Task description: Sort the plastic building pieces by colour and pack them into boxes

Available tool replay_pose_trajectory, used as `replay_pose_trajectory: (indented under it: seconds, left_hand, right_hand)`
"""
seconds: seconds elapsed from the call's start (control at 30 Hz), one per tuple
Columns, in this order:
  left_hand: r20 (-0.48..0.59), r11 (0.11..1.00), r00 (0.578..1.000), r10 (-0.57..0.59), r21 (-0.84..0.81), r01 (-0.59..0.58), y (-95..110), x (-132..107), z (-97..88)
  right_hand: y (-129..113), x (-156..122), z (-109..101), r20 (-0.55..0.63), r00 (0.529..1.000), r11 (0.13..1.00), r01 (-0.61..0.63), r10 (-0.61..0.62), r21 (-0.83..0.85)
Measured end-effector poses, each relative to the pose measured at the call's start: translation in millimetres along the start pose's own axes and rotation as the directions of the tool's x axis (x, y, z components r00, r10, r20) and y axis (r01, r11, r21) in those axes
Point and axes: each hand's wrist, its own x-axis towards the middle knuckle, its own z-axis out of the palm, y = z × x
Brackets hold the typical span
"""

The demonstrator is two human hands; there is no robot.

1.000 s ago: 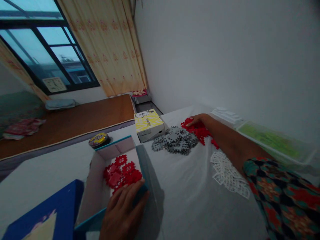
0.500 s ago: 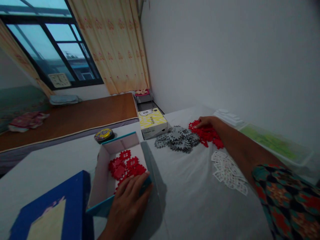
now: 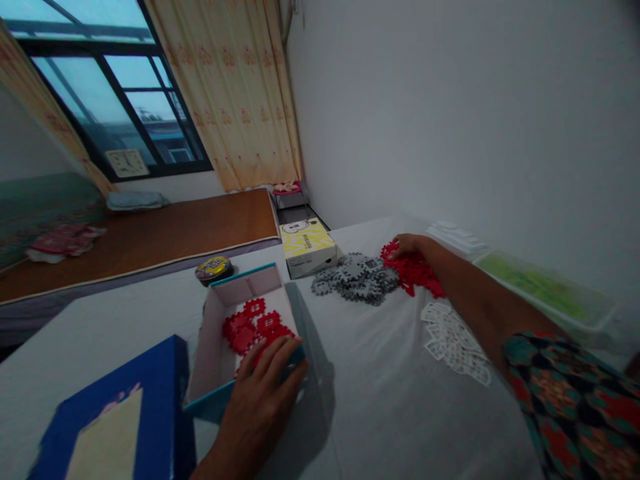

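My left hand [image 3: 267, 387] is curled over the near right rim of an open box [image 3: 215, 397] with teal outside walls and a pale inside. Several red notched plastic building pieces [image 3: 245, 327] lie in that box. Over on the right, my right hand [image 3: 410, 245] reaches into a heap of the same red pieces [image 3: 417, 275], its fingers closed on some at the heap's far side. How many it grips cannot be made out. Grey notched pieces [image 3: 357, 277] form a pile touching the red heap's left side.
White notched pieces [image 3: 455, 340] lie fanned out below my right forearm. A clear tub [image 3: 595, 323] of green pieces stands at the right. Behind are a yellow box [image 3: 310, 243] and a round tin [image 3: 214, 270]. A blue box [image 3: 163, 400] is at the left front.
The camera view has shifted slightly, moving the boxes a little rightward in the picture. Both hands stay at the same places, the left on the box rim, the right in the red heap.
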Motion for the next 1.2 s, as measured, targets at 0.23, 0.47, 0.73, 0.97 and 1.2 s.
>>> replay_pose_trajectory:
  seconds: [0.23,0.47,0.73,0.97,1.2]
  left_hand:
    - [-0.024,0.996,1.0,-0.008,0.085,0.01,1.7,7.5,-11.8]
    - [-0.045,0.984,0.998,-0.034,0.175,0.041,-0.4,8.3,-6.9]
    - [0.022,0.983,0.995,-0.101,0.154,0.096,9.1,8.7,-6.0]
    - [0.061,0.984,0.99,-0.128,0.133,0.119,10.8,6.5,-0.2]
    - [0.03,0.986,0.996,-0.08,0.147,0.075,6.2,6.1,3.0]
  right_hand:
    - [-2.7,-7.7,-3.4,-0.092,0.993,0.996,-0.077,0.074,-0.039]
    - [6.8,-40.9,-32.1,-0.209,0.963,0.984,-0.177,0.172,-0.009]
    - [-84.9,-79.3,-57.1,-0.088,0.996,0.815,0.054,-0.004,0.576]
    - [-297.3,-122.8,14.3,0.013,0.776,0.488,0.384,-0.631,0.784]
    - [-378.0,-154.4,102.8,-0.08,0.69,0.656,0.713,-0.72,0.248]
